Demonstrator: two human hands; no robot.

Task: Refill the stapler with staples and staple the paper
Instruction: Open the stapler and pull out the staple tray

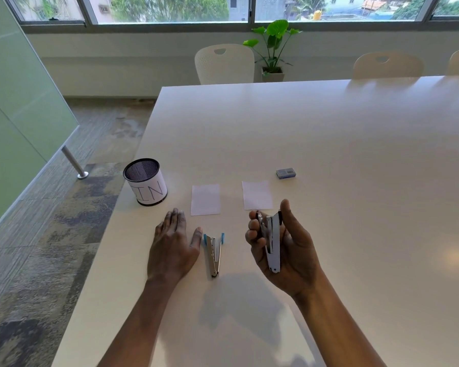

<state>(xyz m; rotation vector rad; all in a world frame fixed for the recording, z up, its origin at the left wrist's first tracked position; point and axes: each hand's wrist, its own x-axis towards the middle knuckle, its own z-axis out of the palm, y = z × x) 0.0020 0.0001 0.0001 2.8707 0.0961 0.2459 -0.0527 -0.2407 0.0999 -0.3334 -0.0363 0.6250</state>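
Silver metal stapler (272, 242), hinged open, stands upright in my right hand (284, 250), with my fingers (253, 234) curled round it and my thumb at its 3 o'clock side. My left hand (170, 242) lies flat on the desk (329, 141), fingers straight. Between the hands a blue-tipped stapler (214, 250) lies open. At its 12 o'clock lie the left paper sheet (206, 199) and the right paper sheet (257, 195), apart. The staple box (285, 173) is at 1 o'clock and a mesh cup (146, 185) at 10 o'clock.
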